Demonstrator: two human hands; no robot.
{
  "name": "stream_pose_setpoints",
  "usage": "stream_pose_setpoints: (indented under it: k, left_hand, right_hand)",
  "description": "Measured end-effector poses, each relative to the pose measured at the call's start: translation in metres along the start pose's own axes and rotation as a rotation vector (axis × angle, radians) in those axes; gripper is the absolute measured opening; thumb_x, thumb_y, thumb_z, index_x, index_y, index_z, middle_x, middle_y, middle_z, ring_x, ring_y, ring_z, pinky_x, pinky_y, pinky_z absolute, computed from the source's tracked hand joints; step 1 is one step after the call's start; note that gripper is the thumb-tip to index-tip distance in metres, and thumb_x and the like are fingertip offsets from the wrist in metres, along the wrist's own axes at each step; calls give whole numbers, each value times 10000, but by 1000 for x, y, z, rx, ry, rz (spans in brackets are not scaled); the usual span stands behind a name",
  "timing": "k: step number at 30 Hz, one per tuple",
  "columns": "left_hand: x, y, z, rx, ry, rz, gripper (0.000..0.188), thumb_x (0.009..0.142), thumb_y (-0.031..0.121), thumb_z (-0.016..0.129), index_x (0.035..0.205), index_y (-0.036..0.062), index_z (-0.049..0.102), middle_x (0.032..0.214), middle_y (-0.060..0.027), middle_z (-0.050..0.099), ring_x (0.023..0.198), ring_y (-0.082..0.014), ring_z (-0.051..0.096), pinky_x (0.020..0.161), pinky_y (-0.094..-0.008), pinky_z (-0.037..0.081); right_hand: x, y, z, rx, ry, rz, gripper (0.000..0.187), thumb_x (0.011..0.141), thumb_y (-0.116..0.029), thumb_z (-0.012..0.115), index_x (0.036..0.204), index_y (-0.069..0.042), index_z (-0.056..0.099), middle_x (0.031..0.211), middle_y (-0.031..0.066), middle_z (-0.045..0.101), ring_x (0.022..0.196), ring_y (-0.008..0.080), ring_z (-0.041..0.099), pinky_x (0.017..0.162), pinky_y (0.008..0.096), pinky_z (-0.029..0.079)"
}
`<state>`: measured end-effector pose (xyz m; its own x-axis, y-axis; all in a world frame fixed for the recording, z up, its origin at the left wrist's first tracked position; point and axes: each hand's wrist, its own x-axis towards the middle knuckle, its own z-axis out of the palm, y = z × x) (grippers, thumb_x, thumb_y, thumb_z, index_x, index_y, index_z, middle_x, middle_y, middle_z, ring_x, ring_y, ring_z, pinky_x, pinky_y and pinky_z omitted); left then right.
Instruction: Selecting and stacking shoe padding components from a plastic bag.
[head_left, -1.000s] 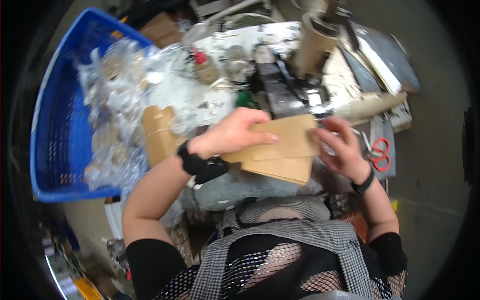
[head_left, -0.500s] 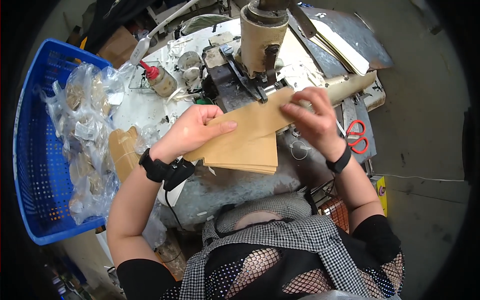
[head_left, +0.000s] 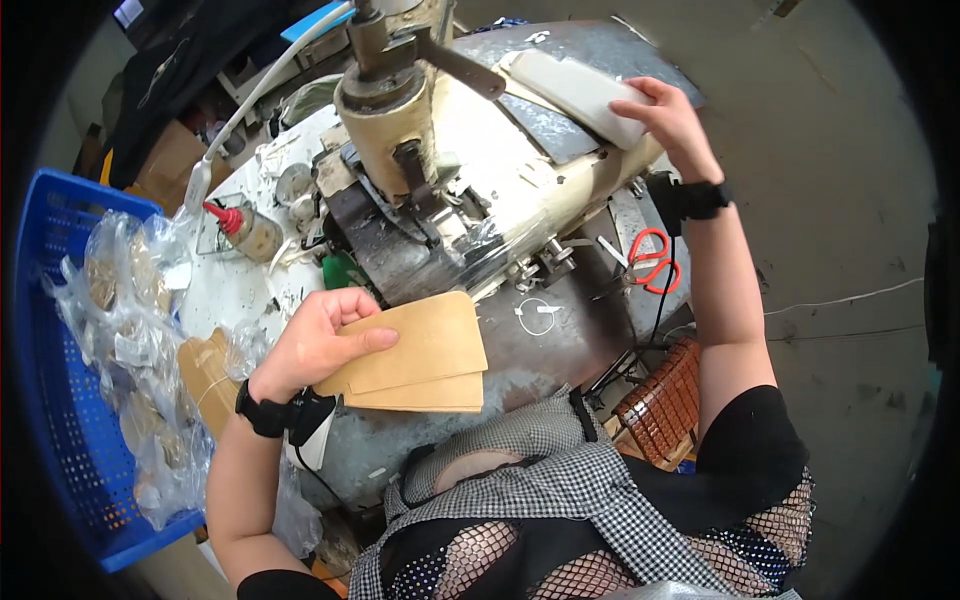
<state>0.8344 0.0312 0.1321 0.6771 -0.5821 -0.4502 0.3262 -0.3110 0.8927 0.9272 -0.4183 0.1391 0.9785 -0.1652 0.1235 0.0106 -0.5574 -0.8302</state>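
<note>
My left hand pinches a small stack of flat tan pieces, thumb on top, fingers underneath. The pieces are fanned apart at their lower edge, rounded at one corner, and look like paperboard or leather. They are held in front of a cream sewing-type machine, clear of its working end. Far to the right, my right hand grips the near end of a stack of long white pieces lying beside the machine arm. Its fingertips lie over the end of the top piece; the thumb is partly hidden.
Left of me stands a blue crate with plastic bags. A tied tan bundle lies beside it. A bottle with a red cap stands behind. Red-handled scissors and a thin white loop lie right of the machine.
My right hand has left the tan pieces and moved up and right to the white stack. The left hand keeps the tan pieces, now lower and more level. The view has shifted right.
</note>
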Motion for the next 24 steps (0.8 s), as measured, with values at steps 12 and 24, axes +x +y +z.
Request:
stream_pose_setpoints:
  k: [12, 24]
  left_hand:
    - [-8, -11, -2, -23, 28, 23, 166, 825, 138, 706, 858, 19, 594, 773, 12, 639, 671, -21, 555, 601, -182, 446]
    - [-2, -9, -16, -61, 173, 30, 217, 854, 211, 678, 836, 4, 617, 741, 4, 635, 635, -27, 557, 577, -185, 449]
  right_hand:
    - [12, -4, 38, -553, 1, -279, 746, 610, -325, 718, 1267, -67, 477, 1125, 259, 572, 1073, 384, 543, 946, 396, 431]
    - [-22, -5, 54, -337, 222, -725, 550, 672, -307, 742, 1137, -62, 578, 1073, 166, 553, 1020, 340, 516, 863, 409, 442]
